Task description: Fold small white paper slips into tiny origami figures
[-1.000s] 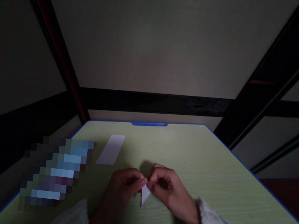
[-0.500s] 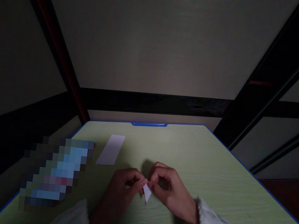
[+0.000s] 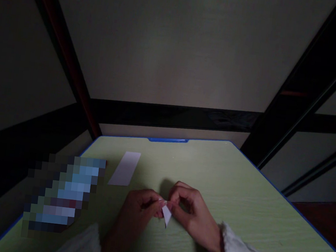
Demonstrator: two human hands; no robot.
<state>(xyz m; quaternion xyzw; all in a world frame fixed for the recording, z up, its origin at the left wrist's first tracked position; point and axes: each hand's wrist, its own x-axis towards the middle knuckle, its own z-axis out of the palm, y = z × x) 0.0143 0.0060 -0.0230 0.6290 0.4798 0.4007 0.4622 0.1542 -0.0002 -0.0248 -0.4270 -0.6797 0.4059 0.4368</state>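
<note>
Plainly, paper (image 3: 166,215) is pinched between both hands (image 3: 139,211) (image 3: 192,210).

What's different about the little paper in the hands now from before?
The small pointed white paper piece swung its lower tip rightward and slightly up. The bare left hand and bare right hand both kept hold. The flat white rectangular paper stayed put.

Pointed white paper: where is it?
Head view, lower centre: the pointed paper is held by left hand and right hand, right of the flat strip.
</note>
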